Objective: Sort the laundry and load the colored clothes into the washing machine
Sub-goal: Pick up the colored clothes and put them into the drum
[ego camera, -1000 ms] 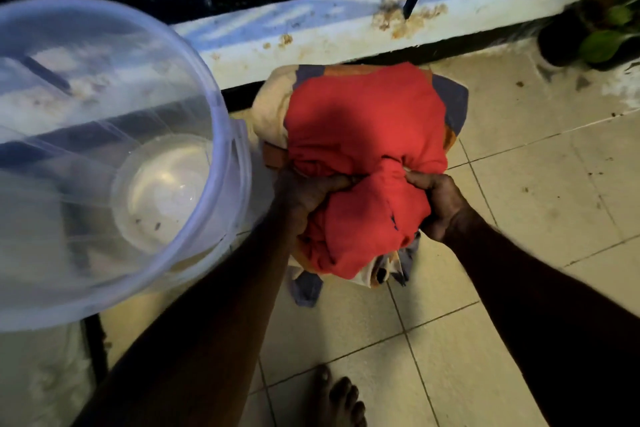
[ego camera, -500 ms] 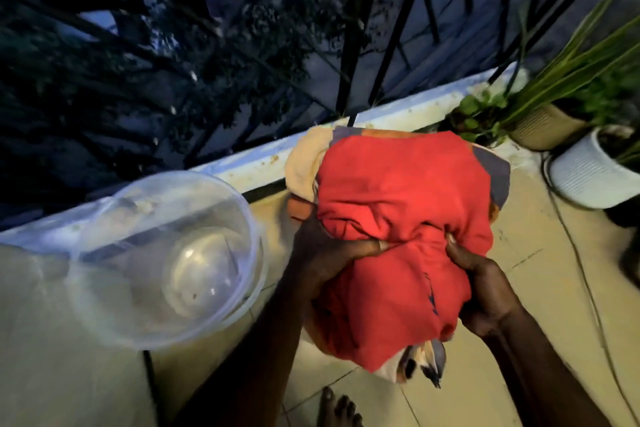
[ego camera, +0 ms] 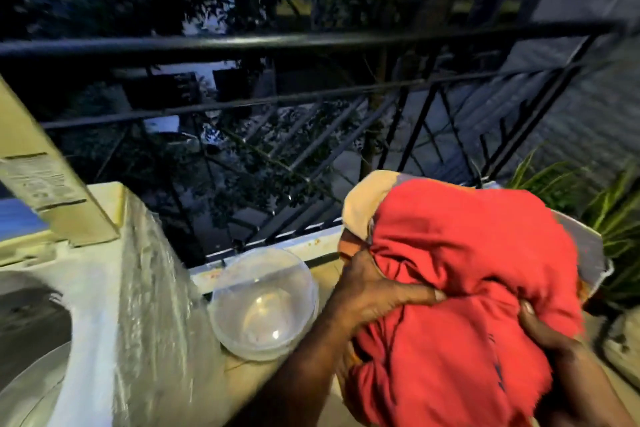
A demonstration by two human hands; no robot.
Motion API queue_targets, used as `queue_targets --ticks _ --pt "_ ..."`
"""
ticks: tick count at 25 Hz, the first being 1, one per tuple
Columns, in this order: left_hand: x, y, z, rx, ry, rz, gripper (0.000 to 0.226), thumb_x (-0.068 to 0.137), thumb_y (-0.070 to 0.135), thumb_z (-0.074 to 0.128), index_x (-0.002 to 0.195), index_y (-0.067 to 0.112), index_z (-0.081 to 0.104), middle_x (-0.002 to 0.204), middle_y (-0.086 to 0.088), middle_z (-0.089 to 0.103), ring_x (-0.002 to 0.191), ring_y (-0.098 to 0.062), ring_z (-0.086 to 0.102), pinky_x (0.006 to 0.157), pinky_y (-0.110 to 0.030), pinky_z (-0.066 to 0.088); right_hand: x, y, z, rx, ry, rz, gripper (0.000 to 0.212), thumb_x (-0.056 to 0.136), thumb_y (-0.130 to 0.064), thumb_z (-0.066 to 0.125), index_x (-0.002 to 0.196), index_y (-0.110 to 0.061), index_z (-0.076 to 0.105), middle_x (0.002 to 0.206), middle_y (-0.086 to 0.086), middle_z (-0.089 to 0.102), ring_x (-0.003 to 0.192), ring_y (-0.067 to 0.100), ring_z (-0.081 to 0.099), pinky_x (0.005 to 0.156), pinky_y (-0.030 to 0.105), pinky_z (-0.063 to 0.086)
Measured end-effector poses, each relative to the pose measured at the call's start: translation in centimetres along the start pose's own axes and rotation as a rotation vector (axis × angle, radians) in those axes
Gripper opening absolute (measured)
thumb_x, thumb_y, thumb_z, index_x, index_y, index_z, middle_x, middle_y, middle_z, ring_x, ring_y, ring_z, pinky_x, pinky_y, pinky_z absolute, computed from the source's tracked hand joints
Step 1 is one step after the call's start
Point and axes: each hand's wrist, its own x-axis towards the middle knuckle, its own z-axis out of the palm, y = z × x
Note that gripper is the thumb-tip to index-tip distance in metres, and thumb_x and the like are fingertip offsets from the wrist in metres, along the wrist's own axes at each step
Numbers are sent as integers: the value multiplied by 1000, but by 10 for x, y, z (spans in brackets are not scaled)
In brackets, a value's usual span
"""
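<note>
A bundle of colored clothes (ego camera: 464,253), red on the outside with orange, cream and grey-blue cloth showing at its edges, is held up at the right of the head view. My left hand (ego camera: 374,291) grips its left side with the thumb pressed across the red cloth. Gripping the lower right side is my right hand (ego camera: 547,336), partly hidden behind the fabric. The washing machine (ego camera: 104,305) stands at the far left, top open, its dark drum opening (ego camera: 31,326) at the frame edge and its raised lid (ego camera: 45,184) tilted back.
A clear plastic basin (ego camera: 263,302) sits on the floor between the machine and the bundle. A black metal balcony railing (ego camera: 311,94) runs across behind. Potted plants (ego camera: 609,211) stand at the right.
The bundle has been lifted higher in both hands. The view has swung up and left, bringing the washing machine into sight; the basin now lies farther below.
</note>
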Motion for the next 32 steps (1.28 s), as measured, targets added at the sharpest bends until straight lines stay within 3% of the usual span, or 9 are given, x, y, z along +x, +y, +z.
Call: queue_targets --ticks 3,5,8,10,15,18,22,26,32 --pt "-24 41 -28 2 -16 28 77 42 43 100 101 72 59 94 44 68 84 20 67 75 -7 53 -43 -22 18 16 -54 31 37 95 -43 60 103 -11 78 73 20 77 73 41 74 84 47 52" --pt "-44 69 -44 -3 11 19 72 35 53 99 101 55 71 94 28 76 86 6 73 80 -23 57 -70 -38 29 47 -93 3 38 93 -44 62 84 -12 82 82 16 80 66 31 78 73 42 52" --pt "-79 113 -69 28 154 55 79 24 64 96 95 69 63 94 28 76 88 2 74 84 -31 61 -100 -57 42 68 -240 -37 43 93 -47 61 73 -18 84 87 15 81 70 31 79 74 43 53" --pt "-99 139 -88 38 231 71 82 20 65 95 94 71 61 93 27 76 89 0 75 86 -33 61 -121 -69 55 90 -313 -80 39 91 -47 63 73 -21 85 90 14 81 73 30 79 75 43 53" --pt "-154 181 -141 76 340 22 90 19 66 95 99 29 78 95 11 81 90 -11 77 90 -40 62 -171 -85 95 32 -482 -128 32 82 -46 68 85 -18 85 92 12 81 75 28 79 73 39 54" --pt "-196 196 -178 118 453 2 100 16 70 93 104 27 75 100 9 79 92 -13 76 90 -41 61 -201 -85 126 -12 -540 -165 54 65 -48 75 109 -17 77 104 14 80 87 32 77 75 41 57" --pt "-258 213 -235 147 568 50 106 17 72 90 108 21 76 102 6 80 95 -13 75 91 -38 60 -245 -75 179 -4 -664 -190 57 66 -49 77 113 -18 76 108 13 79 91 34 78 70 43 62" --pt "-323 216 -305 199 689 86 102 27 65 90 114 13 72 105 0 78 92 -14 74 82 -33 58 -289 -46 248 24 -727 -206 54 78 -42 78 124 -15 72 119 16 75 109 37 72 97 61 54" --pt "-408 173 -403 130 886 157 104 28 50 92 123 13 67 108 4 77 88 -2 73 74 -18 55 -345 25 359 1 -797 -231 65 62 -41 85 119 -13 74 116 16 76 110 38 72 100 62 53"
